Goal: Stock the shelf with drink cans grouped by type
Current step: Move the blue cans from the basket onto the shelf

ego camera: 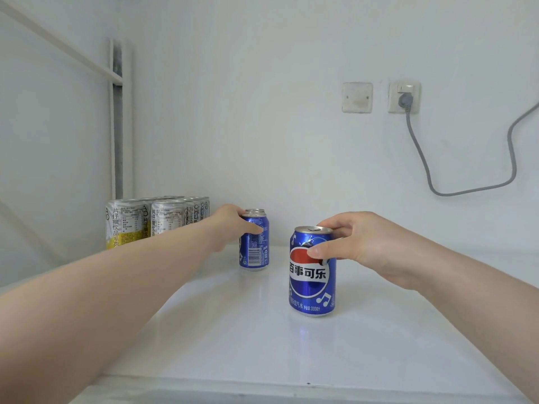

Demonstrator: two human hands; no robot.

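Observation:
A blue Pepsi can (312, 275) stands upright on the white shelf (233, 330), right of centre. My right hand (361, 246) grips its upper part, thumb on the front and fingers over the rim. Farther back, my left hand (233, 225) holds the top of another blue Pepsi can (254, 252), which stands at the front of a short row of blue cans. To the left, several silver and yellow cans (137, 220) stand grouped in rows against the shelf's left side.
The white back wall carries a blank plate (357, 97) and a socket (404, 97) with a grey cable (423, 158) hanging to the right. A white frame bar (116, 135) rises at the back left. The shelf's front edge (262, 383) runs across the bottom.

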